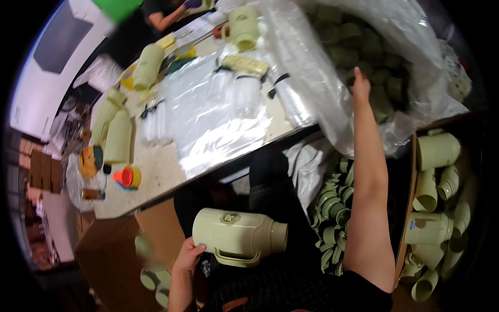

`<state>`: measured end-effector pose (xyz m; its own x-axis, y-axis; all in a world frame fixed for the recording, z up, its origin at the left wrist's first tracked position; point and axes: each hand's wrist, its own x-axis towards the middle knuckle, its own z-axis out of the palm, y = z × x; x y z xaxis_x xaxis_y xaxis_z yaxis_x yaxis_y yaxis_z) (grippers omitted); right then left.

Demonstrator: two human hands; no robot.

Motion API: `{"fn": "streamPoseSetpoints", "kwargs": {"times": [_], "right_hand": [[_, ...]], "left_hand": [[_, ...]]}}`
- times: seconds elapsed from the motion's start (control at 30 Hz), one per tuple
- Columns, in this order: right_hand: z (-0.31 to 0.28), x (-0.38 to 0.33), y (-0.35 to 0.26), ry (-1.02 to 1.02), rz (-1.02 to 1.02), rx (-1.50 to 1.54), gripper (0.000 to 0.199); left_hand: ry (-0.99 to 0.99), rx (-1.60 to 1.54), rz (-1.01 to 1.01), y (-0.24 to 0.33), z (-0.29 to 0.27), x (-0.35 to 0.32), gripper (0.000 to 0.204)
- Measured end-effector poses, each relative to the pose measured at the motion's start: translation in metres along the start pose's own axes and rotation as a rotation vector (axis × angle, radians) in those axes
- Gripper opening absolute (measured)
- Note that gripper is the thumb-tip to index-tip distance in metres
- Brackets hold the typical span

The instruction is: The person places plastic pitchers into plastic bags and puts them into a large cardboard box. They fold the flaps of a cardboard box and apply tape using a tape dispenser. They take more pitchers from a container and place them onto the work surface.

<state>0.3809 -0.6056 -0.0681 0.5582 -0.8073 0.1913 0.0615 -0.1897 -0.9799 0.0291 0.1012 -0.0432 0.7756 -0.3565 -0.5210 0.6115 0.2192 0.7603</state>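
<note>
My left hand [189,256] is closed round the base end of a pale green vacuum flask [236,234]. The flask lies sideways over my lap, its handle toward me and its narrower neck to the right. A round emblem shows on its upper side. My right arm stretches forward to a big clear plastic bag [291,47] full of dull green cups [371,47]. At the bag's near left part, my right hand [360,86] has a finger stretched out beside the cups. Its other fingers are partly hidden, and nothing shows in its grip.
Clear plastic sleeves [213,119] cover much of the table [158,179]. More flasks [118,138] stand or lie along its left and far sides. Cardboard boxes [112,265] with green parts flank me. Stacked green pieces [332,208] sit below the bag. Another person's arm [163,20] shows beyond the table.
</note>
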Motion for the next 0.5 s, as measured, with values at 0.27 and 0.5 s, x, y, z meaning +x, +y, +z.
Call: {"fn": "streamPoseSetpoints", "kwargs": {"times": [0.27, 0.5], "right_hand": [[-0.052, -0.250, -0.072, -0.380, 0.186, 0.523, 0.047], [-0.038, -0.427, -0.121, -1.073, 0.437, 0.488, 0.061]], "left_hand": [[0.430, -0.332, 0.311, 0.018, 0.047, 0.015, 0.037], [0.418, -0.282, 0.309, 0.024, 0.051, 0.016, 0.035]]}}
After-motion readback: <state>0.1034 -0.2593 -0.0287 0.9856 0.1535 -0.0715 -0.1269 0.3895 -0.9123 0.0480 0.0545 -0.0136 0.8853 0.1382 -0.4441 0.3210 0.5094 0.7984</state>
